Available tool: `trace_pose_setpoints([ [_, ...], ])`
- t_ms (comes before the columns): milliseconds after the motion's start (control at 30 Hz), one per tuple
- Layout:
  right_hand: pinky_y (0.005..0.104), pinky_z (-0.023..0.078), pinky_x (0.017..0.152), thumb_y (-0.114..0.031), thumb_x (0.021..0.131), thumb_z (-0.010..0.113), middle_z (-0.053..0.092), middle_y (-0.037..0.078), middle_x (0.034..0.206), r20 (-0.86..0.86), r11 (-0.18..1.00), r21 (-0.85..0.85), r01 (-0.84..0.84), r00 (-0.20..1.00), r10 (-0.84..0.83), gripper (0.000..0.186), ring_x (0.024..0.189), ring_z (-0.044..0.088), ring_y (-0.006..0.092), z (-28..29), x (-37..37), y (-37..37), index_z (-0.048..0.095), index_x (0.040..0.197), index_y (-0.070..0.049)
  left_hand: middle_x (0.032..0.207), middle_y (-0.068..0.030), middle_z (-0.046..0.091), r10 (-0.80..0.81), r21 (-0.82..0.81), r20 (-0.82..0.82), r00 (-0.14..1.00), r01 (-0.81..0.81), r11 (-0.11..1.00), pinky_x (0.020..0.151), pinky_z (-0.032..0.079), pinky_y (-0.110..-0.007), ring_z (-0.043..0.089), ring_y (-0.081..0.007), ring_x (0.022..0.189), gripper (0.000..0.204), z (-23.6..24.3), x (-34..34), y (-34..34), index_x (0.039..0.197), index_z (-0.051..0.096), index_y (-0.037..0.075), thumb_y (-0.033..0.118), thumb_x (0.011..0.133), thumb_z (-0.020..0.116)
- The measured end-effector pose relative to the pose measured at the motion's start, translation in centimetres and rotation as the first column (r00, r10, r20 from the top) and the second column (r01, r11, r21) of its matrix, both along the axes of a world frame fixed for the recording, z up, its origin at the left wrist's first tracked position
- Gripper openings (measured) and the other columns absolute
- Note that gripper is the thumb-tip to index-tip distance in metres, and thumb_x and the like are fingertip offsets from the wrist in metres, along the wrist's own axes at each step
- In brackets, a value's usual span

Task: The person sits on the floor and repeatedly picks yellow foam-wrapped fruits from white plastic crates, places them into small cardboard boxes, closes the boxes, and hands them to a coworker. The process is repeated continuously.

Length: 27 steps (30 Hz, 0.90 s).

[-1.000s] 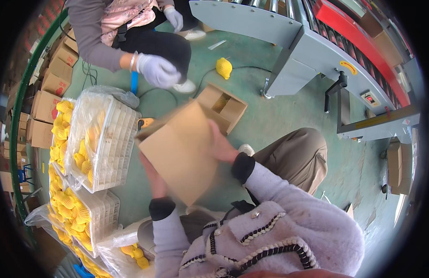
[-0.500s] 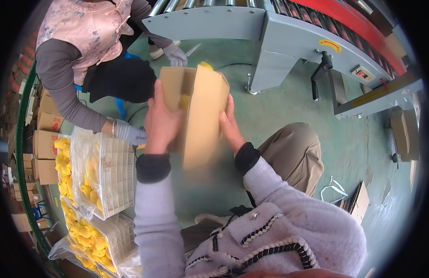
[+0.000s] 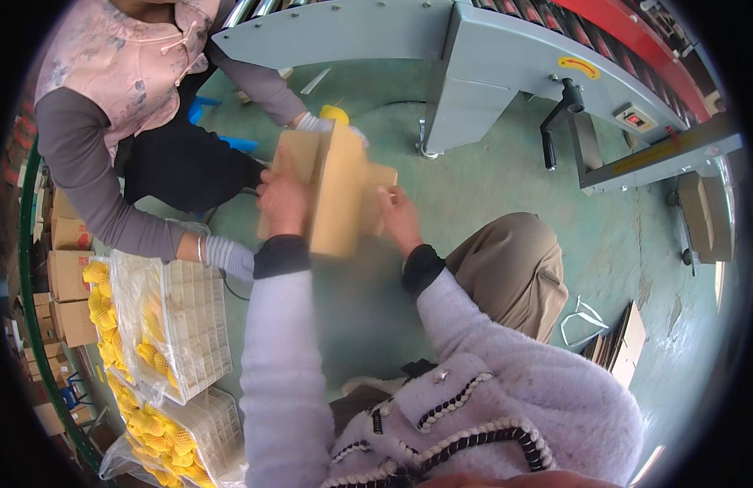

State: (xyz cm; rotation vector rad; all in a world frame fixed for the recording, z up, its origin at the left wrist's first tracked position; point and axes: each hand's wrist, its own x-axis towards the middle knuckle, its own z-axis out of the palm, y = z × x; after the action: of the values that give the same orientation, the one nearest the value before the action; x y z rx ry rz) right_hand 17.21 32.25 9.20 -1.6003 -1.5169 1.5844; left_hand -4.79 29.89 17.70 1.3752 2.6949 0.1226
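My left hand [image 3: 283, 203] has its fingers wrapped on a tan cardboard box [image 3: 336, 195], upright and blurred, in front of me. To the right, my right hand [image 3: 397, 211] has curled fingers on cardboard [image 3: 380, 177] beside it; whether that is a flap or another box I cannot tell. A yellow netted item [image 3: 334, 112] shows behind the box's top. One gloved hand of a co-worker [image 3: 100, 65] reaches behind the box. The other gloved hand [image 3: 228, 257] is low, next to my left sleeve.
Crates [image 3: 210, 325] of yellow netted items, partly wrapped in plastic, stand left, near stacked cartons [image 3: 71, 321]. A grey roller conveyor [image 3: 474, 106] with a crank spans the upper right. Folded cardboard [image 3: 624, 350] and a white strap lie right of my knee.
The box has turned upright and moved away from my body with my hands. The co-worker has leaned in, arms now reaching toward it. The view has shifted.
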Motion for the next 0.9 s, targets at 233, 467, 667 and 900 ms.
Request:
trace_pose_setpoints([
  [233, 0.0594, 0.041, 0.093, -0.069, 0.091, 0.036, 0.035, 0.023, 0.145, -0.358, 0.715, -0.692, 0.102, 0.811, -0.462, 0.086, 0.126, 0.042, 0.0393, -3.1, 1.0, -5.1, 0.025, 0.147, -0.006, 0.152, -0.0245, 0.023, -0.253, 0.349, 0.611, 0.75, 0.032, 0.937, 0.114, 0.024, -0.043, 0.023, -0.0385, 0.141, 0.09, 4.5, -1.4, -2.5, 0.15, 0.023, 0.01, 0.044, 0.081, 0.069],
  [467, 0.058, 0.034, 0.104, -0.07, 0.091, 0.035, 0.019, 0.021, 0.153, -0.413, 0.843, -0.304, -0.443, 0.859, 0.303, 0.093, 0.134, 0.033, 0.0424, -10.0, 1.6, -7.5, 0.01, 0.15, -0.003, 0.15, -0.0241, 0.027, -0.471, 0.692, 0.272, 0.84, 0.17, 0.702, 0.113, 0.026, -0.043, 0.028, -0.0393, 0.139, 0.06, 8.0, 2.1, -9.9, 0.139, 0.039, 0.003, 0.021, 0.088, 0.064],
  [667, 0.053, 0.04, 0.1, -0.056, 0.095, 0.042, 0.027, 0.022, 0.147, -0.206, 0.575, -0.691, 0.437, 0.644, -0.737, 0.078, 0.126, 0.04, 0.0397, -12.0, 5.3, -7.1, 0.018, 0.149, -0.005, 0.141, -0.02, 0.044, -0.216, 0.45, 0.244, 0.945, 0.087, 0.889, 0.109, 0.032, -0.041, 0.041, -0.0374, 0.132, 0.047, 12.3, 0.6, -32.2, 0.13, 0.049, 0.001, 0.012, 0.086, 0.061],
  [900, 0.0463, 0.051, 0.084, -0.034, 0.093, 0.057, 0.056, 0.012, 0.107, -0.307, 0.64, -0.692, -0.336, 0.938, 0.161, 0.036, 0.093, 0.058, 0.0302, -17.7, 1.5, -8.8, 0.05, 0.115, -0.007, 0.114, -0.0093, 0.061, 0.829, 0.649, 0.309, 0.466, -0.74, 0.175, 0.089, 0.046, -0.029, 0.059, -0.0169, 0.101, 0.03, 15.2, 11.6, -63.5, 0.125, 0.055, 0.002, 0.012, 0.097, 0.051],
])
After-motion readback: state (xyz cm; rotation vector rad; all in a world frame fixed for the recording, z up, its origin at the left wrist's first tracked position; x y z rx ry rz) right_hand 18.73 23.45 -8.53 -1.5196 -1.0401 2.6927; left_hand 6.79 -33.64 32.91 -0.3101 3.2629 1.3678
